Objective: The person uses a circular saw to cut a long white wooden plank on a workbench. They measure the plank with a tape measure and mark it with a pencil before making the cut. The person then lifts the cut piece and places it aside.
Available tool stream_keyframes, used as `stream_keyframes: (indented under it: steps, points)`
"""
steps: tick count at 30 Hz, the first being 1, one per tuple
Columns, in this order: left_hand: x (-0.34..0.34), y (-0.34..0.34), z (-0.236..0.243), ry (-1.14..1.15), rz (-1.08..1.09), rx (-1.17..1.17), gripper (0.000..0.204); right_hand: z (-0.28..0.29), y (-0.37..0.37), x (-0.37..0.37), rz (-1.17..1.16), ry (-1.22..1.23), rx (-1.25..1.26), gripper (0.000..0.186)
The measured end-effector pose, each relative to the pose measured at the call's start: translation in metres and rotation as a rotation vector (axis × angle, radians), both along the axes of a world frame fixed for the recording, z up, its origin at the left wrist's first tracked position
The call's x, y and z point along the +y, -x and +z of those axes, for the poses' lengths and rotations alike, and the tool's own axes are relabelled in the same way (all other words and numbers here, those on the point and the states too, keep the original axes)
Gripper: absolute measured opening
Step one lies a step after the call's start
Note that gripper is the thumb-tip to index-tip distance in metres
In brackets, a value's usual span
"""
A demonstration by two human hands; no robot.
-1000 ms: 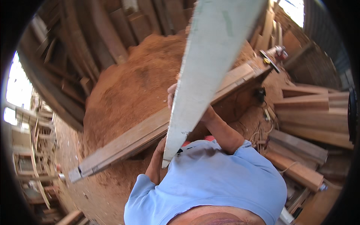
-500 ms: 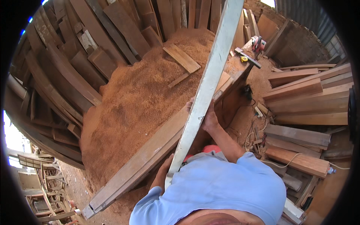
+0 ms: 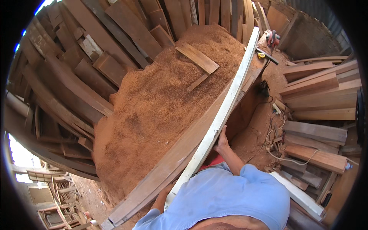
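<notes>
Sawdust heap: beyond both hands, past the beam; loose grains could spoil footing for timber.
Wooden beam: just past the left hand, running forward; its stepped top might let a board slip.
Pale board: alongside both hands, its far end well ahead of them; that overhang could swing if either hand slackened.
Right hand: against the board's near side, fingertips partly hidden; cannot tell whether it pinches.
Left hand: by the board's near end, mostly covered; closure cannot be told.
Tape measure: well ahead of the right hand; a swinging board could knock it.
</notes>
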State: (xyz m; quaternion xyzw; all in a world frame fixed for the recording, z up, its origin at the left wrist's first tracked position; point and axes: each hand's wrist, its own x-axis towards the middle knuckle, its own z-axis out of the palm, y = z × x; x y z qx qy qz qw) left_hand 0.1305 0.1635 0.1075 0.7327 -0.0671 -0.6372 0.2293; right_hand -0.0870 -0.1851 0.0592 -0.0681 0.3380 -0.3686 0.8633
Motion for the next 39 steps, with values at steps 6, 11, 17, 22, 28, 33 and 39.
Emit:
stream_keyframes:
  steps: [6, 11, 17, 22, 28, 33, 39]
  points:
    - [0.021, -0.048, 0.033, -0.164, -0.105, 0.046, 0.071, -0.026, -0.025, 0.046, -0.014, -0.177, -0.007, 0.090]
    - [0.016, -0.071, 0.034, -0.202, -0.135, 0.093, 0.073, -0.026, -0.040, 0.048, -0.053, -0.113, -0.014, 0.093]
    - [0.001, -0.095, 0.030, -0.201, -0.154, 0.117, 0.075, -0.006, -0.051, 0.040, -0.086, -0.105, 0.023, 0.097]
    - [-0.012, -0.111, 0.033, -0.201, -0.174, 0.082, 0.076, -0.023, -0.051, 0.047, -0.111, -0.122, 0.070, 0.092]
    - [-0.004, -0.141, 0.024, -0.233, -0.604, -0.261, 0.089, -0.005, -0.057, 0.058, -0.143, -0.159, 0.112, 0.084]
    - [0.006, -0.141, 0.042, -0.060, -0.561, -0.398, 0.093, -0.019, -0.056, 0.066, -0.031, -0.086, 0.231, 0.078]
    - [0.010, -0.153, 0.012, -0.161, -0.602, -0.469, 0.098, -0.034, -0.055, 0.070, -0.062, -0.157, 0.282, 0.059]
